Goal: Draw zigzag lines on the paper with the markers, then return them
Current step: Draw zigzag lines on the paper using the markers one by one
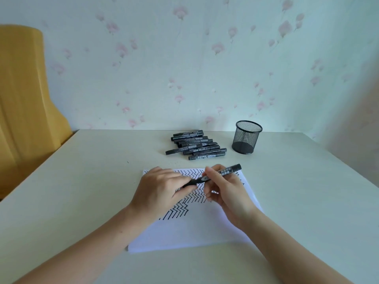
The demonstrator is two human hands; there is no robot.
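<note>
- Black zigzag lines (184,210) are already drawn over the paper's (184,232) far half; its near half is left blank.
- One marker (213,174) is gripped above the paper by the right hand (223,193), its lower end pinched by the left hand (162,191).
- Remaining markers (194,145) are piled near the table's (82,181) far edge, beside the mesh cup (247,137); returning is judged outstanding.

Left hand (164,187) hides marker (217,175) tip (cap unclear).

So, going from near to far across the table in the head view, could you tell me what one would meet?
Paper → the hands, left hand and right hand, holding a marker → pile of markers beside the mesh pen holder → wallpapered wall.
</note>
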